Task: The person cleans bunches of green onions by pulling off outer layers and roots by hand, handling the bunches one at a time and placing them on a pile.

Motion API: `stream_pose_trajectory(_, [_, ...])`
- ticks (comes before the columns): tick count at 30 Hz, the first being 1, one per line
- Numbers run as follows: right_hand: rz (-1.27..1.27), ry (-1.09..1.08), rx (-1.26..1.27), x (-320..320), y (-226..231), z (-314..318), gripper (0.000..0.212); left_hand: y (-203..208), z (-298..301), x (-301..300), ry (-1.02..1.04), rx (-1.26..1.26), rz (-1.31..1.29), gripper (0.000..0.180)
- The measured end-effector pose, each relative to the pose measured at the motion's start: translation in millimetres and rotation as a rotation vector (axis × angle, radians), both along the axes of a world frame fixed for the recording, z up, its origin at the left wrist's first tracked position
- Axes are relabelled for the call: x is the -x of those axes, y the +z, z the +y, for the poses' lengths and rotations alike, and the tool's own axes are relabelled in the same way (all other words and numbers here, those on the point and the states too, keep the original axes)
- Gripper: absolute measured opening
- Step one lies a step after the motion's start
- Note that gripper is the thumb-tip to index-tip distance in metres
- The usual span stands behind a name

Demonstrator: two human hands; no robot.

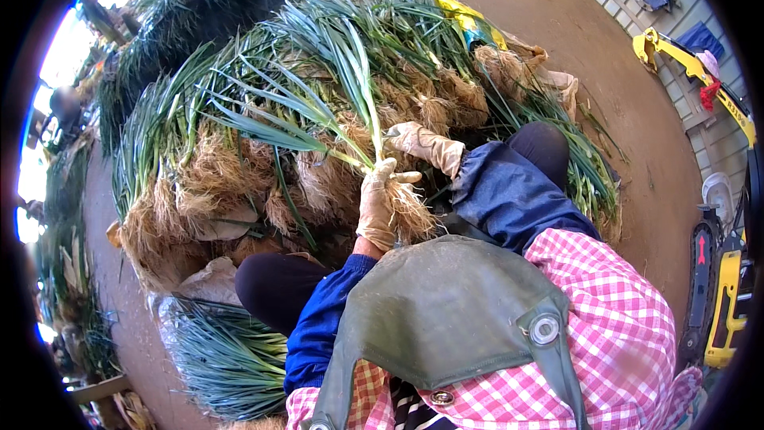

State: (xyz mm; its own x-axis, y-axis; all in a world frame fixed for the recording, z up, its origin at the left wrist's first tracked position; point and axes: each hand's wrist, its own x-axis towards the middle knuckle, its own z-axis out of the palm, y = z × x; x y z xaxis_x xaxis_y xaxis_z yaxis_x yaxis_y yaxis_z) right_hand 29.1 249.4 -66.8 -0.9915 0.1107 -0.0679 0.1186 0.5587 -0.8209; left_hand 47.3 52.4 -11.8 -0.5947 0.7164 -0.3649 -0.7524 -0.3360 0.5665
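Observation:
My left hand [377, 205], in a cream work glove, is closed around the pale lower stalks of a few leek-like plants [362, 84]. Their long flat blue-green leaves fan upward and to the left, and a bushy tan root tuft [410, 211] hangs out below my fingers. Just right of the stalks, my right hand [422, 146] has its gloved fingers curled in close to them; whether anything is pinched there is hidden. In front of both hands lies a large heap of the same plants [239, 147], roots mostly facing me.
More green bundles lie at the far left [207, 16]. By my left knee, another bundle [227, 350] rests on clear plastic sheeting. A yellow bag [469, 20] sits at the heap's back right. Yellow machinery [720, 310] stands on the brown floor [645, 159] at the right.

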Motion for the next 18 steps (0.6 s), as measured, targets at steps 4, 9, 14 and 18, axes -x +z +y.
stream_pose_trajectory(4, [-0.102,-0.012,0.013,15,-16,-1,0.027,7,-10,-1,-0.19,0.06,-0.122,0.037])
stream_pose_trajectory(9, [-0.066,-0.011,0.074,56,-7,2,0.026,27,-14,-8,-0.106,0.013,-0.052,0.027])
stream_pose_trajectory(14, [-0.068,-0.07,0.181,57,-9,6,0.025,-17,-7,5,0.001,0.015,0.008,0.034])
stream_pose_trajectory(18, [0.075,-0.096,-0.089,36,18,-21,0.017,-22,-9,3,0.132,0.144,0.034,0.019])
